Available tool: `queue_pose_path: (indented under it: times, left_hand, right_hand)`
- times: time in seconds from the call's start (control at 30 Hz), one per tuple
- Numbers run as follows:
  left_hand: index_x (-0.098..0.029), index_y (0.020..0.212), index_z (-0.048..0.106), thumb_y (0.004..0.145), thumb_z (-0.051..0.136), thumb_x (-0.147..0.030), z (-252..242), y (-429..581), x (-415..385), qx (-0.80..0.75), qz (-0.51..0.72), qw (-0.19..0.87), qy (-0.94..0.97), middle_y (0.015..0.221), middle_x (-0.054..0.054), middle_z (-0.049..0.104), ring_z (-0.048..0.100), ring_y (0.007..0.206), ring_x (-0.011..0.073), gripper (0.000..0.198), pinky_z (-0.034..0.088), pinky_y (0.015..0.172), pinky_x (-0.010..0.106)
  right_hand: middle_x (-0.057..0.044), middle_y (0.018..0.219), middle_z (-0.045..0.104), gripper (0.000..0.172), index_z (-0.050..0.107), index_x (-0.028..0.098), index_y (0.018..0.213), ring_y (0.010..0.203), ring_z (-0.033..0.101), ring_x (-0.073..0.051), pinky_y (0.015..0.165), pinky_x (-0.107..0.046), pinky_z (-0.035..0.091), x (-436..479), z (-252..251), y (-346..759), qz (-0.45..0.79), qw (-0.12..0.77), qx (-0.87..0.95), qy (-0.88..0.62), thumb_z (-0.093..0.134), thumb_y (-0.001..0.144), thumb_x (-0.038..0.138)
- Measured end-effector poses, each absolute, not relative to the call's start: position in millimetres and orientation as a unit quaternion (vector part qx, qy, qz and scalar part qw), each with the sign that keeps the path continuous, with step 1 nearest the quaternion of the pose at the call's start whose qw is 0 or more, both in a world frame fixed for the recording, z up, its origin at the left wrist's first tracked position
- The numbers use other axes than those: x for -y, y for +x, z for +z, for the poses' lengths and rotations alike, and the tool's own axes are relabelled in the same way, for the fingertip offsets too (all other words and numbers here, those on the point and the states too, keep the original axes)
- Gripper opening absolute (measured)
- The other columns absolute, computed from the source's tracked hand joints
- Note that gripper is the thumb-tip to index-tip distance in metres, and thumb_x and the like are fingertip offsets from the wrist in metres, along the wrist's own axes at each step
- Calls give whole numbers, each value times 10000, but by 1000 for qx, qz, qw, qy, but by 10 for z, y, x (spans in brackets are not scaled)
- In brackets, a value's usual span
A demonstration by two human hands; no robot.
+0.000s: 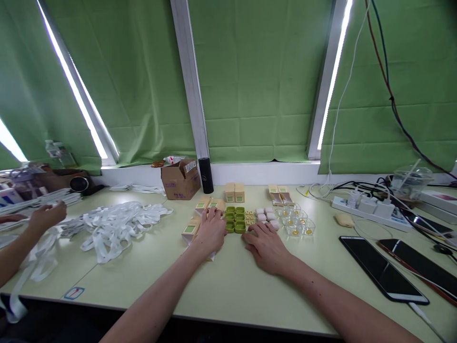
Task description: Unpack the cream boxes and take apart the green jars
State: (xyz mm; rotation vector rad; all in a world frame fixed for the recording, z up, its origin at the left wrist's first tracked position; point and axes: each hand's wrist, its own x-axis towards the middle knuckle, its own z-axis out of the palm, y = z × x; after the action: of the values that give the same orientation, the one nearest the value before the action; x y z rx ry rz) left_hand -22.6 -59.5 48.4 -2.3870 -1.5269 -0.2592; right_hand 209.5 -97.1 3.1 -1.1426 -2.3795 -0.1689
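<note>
My left hand [210, 233] lies with its fingers stretched over small kraft boxes [190, 229], its thumb side at the left edge of a block of olive-green square cups [240, 226]. On the other side, my right hand [267, 250] rests on the table, fingers apart and slightly bent. Its fingertips are near the small yellowish pieces [249, 215] and the pale pink-white blocks [271, 215], partly covering them. Clear plastic cups with gold-coloured bits [295, 230] stand just to the right. Neither hand visibly holds anything.
More kraft boxes [234, 193] and opened packets [280, 195] stand behind. Leftward are a cardboard box [180, 180], a black cylinder [206, 175], heaped white straps [121, 224] and another person's hand [48, 216]. Phones [382, 267] and a power strip [371, 213] with cables lie right.
</note>
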Motion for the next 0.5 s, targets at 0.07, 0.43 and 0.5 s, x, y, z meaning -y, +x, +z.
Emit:
queue_pose_path:
  times: [0.07,0.43,0.5]
  left_hand:
    - [-180,1072,736,871,611,-177,519,-266,584,530,-108,154,-827,1254,169,639,426,1297,388,237,295,1096,546]
    - [-193,1214,670,941,536,-201,852,-146,149,505,-196,211,-813,1251,151,617,403,1267,352,304,359,1046,494]
    - [-181,1248,646,940,529,-198,868,-47,-67,512,-175,212,-814,1289,172,595,385,1298,362,330,355,1052,498]
  right_hand:
    - [-100,1091,665,126,699,220,1037,1067,562,-275,937,-427,384,993,51,2099,-73,257,870,-413,593,972,209]
    - [-31,735,691,239,601,185,761,595,514,-128,593,-335,165,1109,44,2052,-50,216,908,-355,552,979,270]
    - [-30,729,697,230,596,186,759,588,519,-125,588,-335,152,1116,55,2054,-49,214,911,-350,554,971,265]
